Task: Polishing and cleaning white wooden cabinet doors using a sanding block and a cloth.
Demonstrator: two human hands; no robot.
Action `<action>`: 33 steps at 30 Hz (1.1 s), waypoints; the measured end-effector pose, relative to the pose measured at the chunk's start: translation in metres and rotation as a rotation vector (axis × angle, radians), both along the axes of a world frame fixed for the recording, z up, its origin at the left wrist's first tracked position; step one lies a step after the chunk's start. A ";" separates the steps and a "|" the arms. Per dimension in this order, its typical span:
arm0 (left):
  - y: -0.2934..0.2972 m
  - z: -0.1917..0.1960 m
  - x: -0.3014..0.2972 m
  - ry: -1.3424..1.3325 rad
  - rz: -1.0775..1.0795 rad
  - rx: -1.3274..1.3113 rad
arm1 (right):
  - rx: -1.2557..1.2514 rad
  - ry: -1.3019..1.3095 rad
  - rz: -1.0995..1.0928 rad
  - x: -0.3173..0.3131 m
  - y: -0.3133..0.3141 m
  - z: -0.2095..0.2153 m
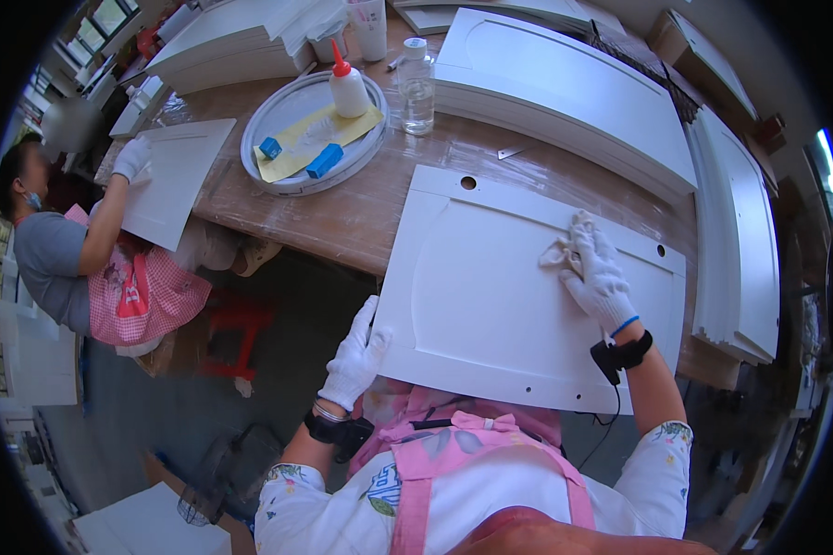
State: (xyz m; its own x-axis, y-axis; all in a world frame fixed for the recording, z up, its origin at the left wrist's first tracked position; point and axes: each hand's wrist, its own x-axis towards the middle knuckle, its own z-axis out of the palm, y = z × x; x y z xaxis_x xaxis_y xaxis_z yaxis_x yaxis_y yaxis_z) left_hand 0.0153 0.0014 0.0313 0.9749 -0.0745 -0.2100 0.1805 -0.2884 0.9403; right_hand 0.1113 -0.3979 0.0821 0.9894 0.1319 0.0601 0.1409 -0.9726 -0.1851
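Centre frame: large white painted cabinet door panel with recessed arched field (491, 296), lying half on the worn brown wooden workbench (361, 208), near edge overhanging toward the lap.

Left hand (356, 356) in white knit glove, lower centre, clamped on the panel's left edge, thumb on top. Hands well apart.

Right hand (597, 273), also white-gloved, right of centre, pressed flat on the upper raised border with a small crumpled white rag (557, 254) under the fingertips. Closed on the rag or just pinning it: could not tell.

Judged as wiping or rubbing the frame border. To do well: kept pressure even, followed the border line, stayed clear of the drilled holes (468, 182), held the left grip firm since the overhang looked prone to tipping.

Upper left of centre: round grey metal tray (259, 139) with yellow cloth, two blue blocks (324, 160), white squeeze bottle with red nozzle (348, 88). Clear plastic bottle (417, 88) just right of the tray. Stacked white panels (565, 83) upper right.

Far left: another person's gloved hand (131, 159) on a smaller white panel (178, 176).
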 end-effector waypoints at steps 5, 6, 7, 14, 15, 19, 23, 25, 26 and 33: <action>-0.005 -0.008 -0.001 -0.026 0.004 0.007 | 0.016 -0.120 0.222 0.021 0.078 0.013; -0.005 -0.009 -0.001 -0.036 0.012 0.009 | 0.014 -0.118 0.206 0.026 0.088 0.012; -0.006 -0.008 0.000 -0.034 -0.003 0.008 | 0.060 -0.087 0.279 0.032 0.096 0.010; -0.004 0.004 0.011 0.054 -0.038 -0.041 | 0.309 0.382 0.727 0.015 0.130 0.034; -0.003 0.005 0.015 0.114 -0.050 -0.111 | 0.310 0.387 0.717 0.016 0.127 0.041; -0.002 -0.001 0.032 0.162 -0.081 -0.133 | 0.457 0.434 0.677 0.056 0.102 0.065; -0.002 -0.004 0.035 0.143 -0.072 -0.204 | 0.490 0.345 -0.168 0.121 0.077 0.056; -0.002 -0.009 0.038 0.152 -0.078 -0.210 | 0.437 0.315 -0.248 0.157 0.061 0.034; -0.003 -0.012 0.038 0.160 -0.071 -0.227 | 0.310 0.278 -0.313 0.174 0.055 0.024; -0.003 -0.023 0.027 0.200 -0.039 -0.389 | 0.041 0.356 -0.625 0.227 0.098 0.009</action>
State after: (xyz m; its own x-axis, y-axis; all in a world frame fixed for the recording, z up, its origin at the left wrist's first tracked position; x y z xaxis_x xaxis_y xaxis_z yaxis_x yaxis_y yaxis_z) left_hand 0.0426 -0.0019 0.0086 0.9126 -0.2215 -0.3435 0.3662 0.0699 0.9279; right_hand 0.3383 -0.3002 0.0913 0.8395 -0.4610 -0.2876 -0.5157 -0.8428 -0.1544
